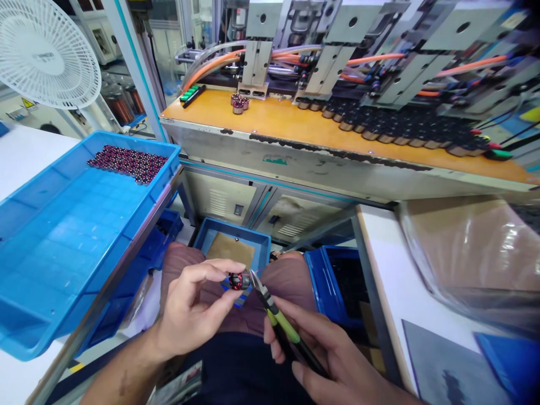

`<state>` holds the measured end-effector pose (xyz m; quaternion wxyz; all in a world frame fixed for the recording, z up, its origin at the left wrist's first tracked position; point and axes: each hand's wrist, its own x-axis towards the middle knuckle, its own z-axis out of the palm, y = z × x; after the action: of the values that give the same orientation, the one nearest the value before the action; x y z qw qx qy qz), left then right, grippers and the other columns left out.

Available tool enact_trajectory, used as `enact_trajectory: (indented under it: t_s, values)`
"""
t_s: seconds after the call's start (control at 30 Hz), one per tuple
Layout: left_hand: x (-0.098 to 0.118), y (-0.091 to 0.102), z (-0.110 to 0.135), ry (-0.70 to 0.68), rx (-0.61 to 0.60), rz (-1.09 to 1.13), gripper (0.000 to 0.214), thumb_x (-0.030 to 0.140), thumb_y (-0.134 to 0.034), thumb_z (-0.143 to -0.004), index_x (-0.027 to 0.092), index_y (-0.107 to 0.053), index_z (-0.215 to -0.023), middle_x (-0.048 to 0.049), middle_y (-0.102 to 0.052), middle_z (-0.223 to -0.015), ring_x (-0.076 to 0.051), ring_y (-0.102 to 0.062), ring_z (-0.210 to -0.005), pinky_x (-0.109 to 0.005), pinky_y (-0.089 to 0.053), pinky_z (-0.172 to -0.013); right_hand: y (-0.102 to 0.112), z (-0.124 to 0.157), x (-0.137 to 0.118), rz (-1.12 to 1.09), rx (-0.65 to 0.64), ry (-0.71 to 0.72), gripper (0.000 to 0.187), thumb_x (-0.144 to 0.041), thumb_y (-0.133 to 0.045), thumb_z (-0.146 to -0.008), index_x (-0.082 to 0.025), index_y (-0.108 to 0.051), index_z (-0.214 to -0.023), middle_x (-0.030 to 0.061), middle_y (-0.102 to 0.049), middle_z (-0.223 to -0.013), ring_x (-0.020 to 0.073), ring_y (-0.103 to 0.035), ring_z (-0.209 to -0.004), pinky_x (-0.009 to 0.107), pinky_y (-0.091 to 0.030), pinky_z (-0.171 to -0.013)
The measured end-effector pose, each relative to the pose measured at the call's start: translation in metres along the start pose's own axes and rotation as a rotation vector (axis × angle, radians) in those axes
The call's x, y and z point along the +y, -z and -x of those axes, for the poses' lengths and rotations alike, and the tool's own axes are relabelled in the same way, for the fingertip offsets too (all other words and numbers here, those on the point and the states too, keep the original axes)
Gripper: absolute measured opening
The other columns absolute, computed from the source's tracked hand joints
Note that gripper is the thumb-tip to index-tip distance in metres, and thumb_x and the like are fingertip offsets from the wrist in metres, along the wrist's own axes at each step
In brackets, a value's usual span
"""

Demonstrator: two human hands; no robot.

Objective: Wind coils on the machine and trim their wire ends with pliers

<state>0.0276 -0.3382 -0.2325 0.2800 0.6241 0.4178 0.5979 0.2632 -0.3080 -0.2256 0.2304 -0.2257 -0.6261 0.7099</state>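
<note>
Between the thumb and fingers of my left hand (192,306) is a small wound motor stator (238,280), black with reddish copper windings. My right hand (324,343) is closed around a pair of cutting pliers (282,323) with green and black handles. The metal jaws of the pliers point up and left, close beside the right side of the stator. Whether the jaws touch a wire there is too small to tell. Both hands are above my lap.
On the left stands a blue tray (84,242) with many small wound stators (129,162) at its far end. An orange-topped machine bench (278,121) ahead carries rows of black-topped parts (392,124). A blue bin (310,270) is beside my right leg; a white fan (44,56) stands at left.
</note>
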Motion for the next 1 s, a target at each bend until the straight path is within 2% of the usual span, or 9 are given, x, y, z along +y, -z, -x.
enact_trajectory:
  t_s: [0.2,0.37,0.5,0.57,0.67,0.77,0.9,0.93,1.0]
  values:
    - [0.001,0.000,-0.002,0.018,0.022,0.011,0.057,-0.012,-0.069,-0.072,0.021,-0.049,-0.113,-0.0086,-0.071,-0.116,-0.021,-0.070,-0.104,-0.036,-0.059,-0.091,-0.001,-0.002,0.002,0.000,0.002,-0.044,0.074,-0.003,-0.049,-0.086,-0.045,-0.035,-0.146,0.0024,-0.059,-0.106,0.0116,-0.059,-0.086,0.030,-0.053,-0.081]
    - [0.001,-0.001,-0.001,0.053,0.023,0.007,0.055,-0.010,-0.069,-0.073,0.023,-0.049,-0.113,-0.0076,-0.071,-0.115,-0.020,-0.070,-0.104,-0.036,-0.059,-0.092,0.001,0.000,0.008,0.062,0.030,-0.065,0.073,-0.003,-0.050,-0.084,-0.039,-0.037,-0.146,0.0005,-0.059,-0.096,0.0096,-0.055,-0.075,0.025,-0.051,-0.072]
    - [-0.001,-0.002,0.001,0.107,0.054,0.031,0.054,-0.008,-0.070,-0.074,0.025,-0.052,-0.112,-0.0047,-0.071,-0.114,-0.018,-0.069,-0.105,-0.033,-0.057,-0.093,0.001,-0.005,0.006,0.062,0.104,-0.086,0.060,-0.010,-0.051,-0.088,-0.031,-0.044,-0.144,0.0026,-0.061,-0.096,0.0104,-0.058,-0.076,0.025,-0.053,-0.074]
    - [-0.003,0.000,0.001,0.175,0.090,0.094,0.050,-0.005,-0.071,-0.075,0.026,-0.055,-0.111,-0.0037,-0.071,-0.114,-0.017,-0.068,-0.105,-0.030,-0.056,-0.092,0.001,-0.009,0.005,0.118,0.130,-0.087,0.055,-0.014,-0.051,-0.090,-0.026,-0.045,-0.143,0.0048,-0.062,-0.098,0.0124,-0.061,-0.082,0.027,-0.054,-0.080]
    - [-0.009,0.006,0.001,0.374,0.133,0.319,0.038,0.005,-0.074,-0.078,0.026,-0.063,-0.107,-0.0039,-0.072,-0.113,-0.015,-0.070,-0.102,-0.025,-0.056,-0.088,0.007,-0.020,0.002,0.358,0.117,-0.029,0.052,-0.018,-0.053,-0.090,-0.023,-0.049,-0.141,0.0074,-0.065,-0.097,0.0175,-0.064,-0.090,0.032,-0.053,-0.089]
    - [-0.015,0.013,0.002,0.603,0.153,0.541,0.024,0.019,-0.077,-0.078,0.022,-0.072,-0.102,-0.0077,-0.075,-0.109,-0.015,-0.072,-0.092,-0.024,-0.057,-0.082,0.030,-0.049,-0.019,0.700,0.194,0.115,0.050,-0.021,-0.056,-0.088,-0.022,-0.055,-0.137,0.0110,-0.067,-0.110,0.0225,-0.066,-0.097,0.033,-0.054,-0.089]
    - [-0.017,0.022,0.004,0.808,0.225,0.624,0.028,0.032,-0.083,-0.072,0.020,-0.077,-0.096,-0.0120,-0.076,-0.108,-0.019,-0.074,-0.086,-0.027,-0.059,-0.077,0.090,-0.123,-0.082,1.122,0.436,0.403,0.056,-0.018,-0.055,-0.079,-0.014,-0.057,-0.135,0.0118,-0.066,-0.116,0.0239,-0.064,-0.101,0.033,-0.050,-0.091]
    - [-0.016,0.024,0.005,0.833,0.244,0.624,0.029,0.034,-0.083,-0.071,0.020,-0.078,-0.096,-0.0122,-0.076,-0.109,-0.021,-0.074,-0.087,-0.029,-0.059,-0.078,0.106,-0.145,-0.097,1.237,0.519,0.384,0.059,-0.017,-0.057,-0.075,-0.011,-0.057,-0.135,0.0128,-0.066,-0.116,0.0238,-0.064,-0.099,0.032,-0.049,-0.091]
    - [-0.012,0.029,0.009,0.865,0.281,0.604,0.028,0.038,-0.082,-0.071,0.023,-0.079,-0.094,-0.0116,-0.077,-0.108,-0.024,-0.075,-0.088,-0.033,-0.059,-0.082,0.134,-0.191,-0.120,1.465,0.668,0.151,0.063,-0.021,-0.060,-0.076,-0.010,-0.055,-0.137,0.0143,-0.066,-0.118,0.0243,-0.063,-0.100,0.030,-0.047,-0.087]
